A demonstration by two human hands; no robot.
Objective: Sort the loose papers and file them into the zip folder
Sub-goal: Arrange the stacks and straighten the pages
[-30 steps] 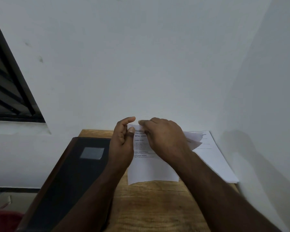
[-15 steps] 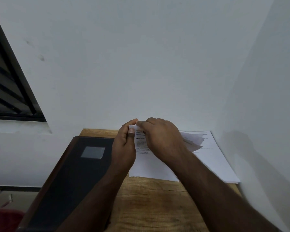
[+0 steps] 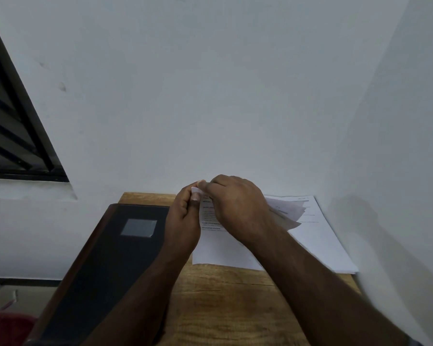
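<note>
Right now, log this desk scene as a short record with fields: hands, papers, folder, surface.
left hand: left hand pinches the top left corner of the printed sheet
right hand: right hand pinches the same corner, other sheets bunched under its palm
papers: flat paper stack lies at the right, against the side wall
folder: dark zip folder lies closed at the left, grey label on its cover
surface: wooden table set into a white corner
filing: no paper in the folder yet
</note>
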